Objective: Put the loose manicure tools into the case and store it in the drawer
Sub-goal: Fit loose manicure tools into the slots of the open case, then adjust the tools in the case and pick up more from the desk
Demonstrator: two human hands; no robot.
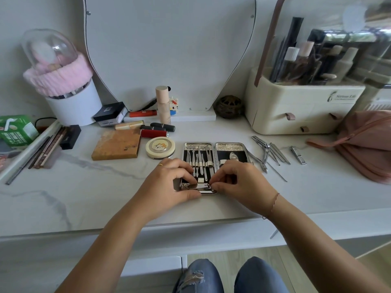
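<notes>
Head view: open silver metal manicure case [230, 147] at the white marble tabletop's [84, 187] front edge. Left hand [169, 182] and right hand [241, 185] both pinch a silver nail clipper [200, 186] at its near end. Loose steel tools [268, 151] lie just right.

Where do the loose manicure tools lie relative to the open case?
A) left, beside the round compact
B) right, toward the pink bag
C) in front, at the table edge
B: the loose tools lie right of the case, a small clipper nearest the pink bag.
</notes>
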